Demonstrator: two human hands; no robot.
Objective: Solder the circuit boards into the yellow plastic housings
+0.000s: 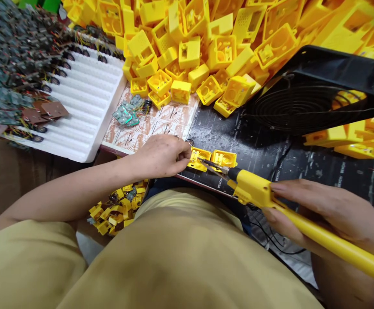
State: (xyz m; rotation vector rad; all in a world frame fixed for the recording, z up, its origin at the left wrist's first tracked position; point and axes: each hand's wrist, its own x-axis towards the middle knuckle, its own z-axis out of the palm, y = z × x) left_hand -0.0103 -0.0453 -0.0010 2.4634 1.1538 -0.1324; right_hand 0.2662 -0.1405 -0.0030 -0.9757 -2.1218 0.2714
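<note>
Two small yellow housings lie side by side near the table's front edge, the left housing [200, 159] and the right housing [224, 159]. My left hand [165, 155] is closed at the left housing's left side, fingertips pinched together; what they hold is hidden. A small dark round part [190, 142] lies just above those fingertips. My right hand [322, 210] is wrapped round a yellow soldering iron [254, 188] with a trigger-like body. Its metal tip points left and reaches over the left housing.
A large heap of yellow housings [190, 51] fills the back. A black fan [302, 94] stands at right. White foam [86, 90] with circuit boards is at left; more boards [127, 115] lie nearer. Below the table are further yellow parts [117, 210].
</note>
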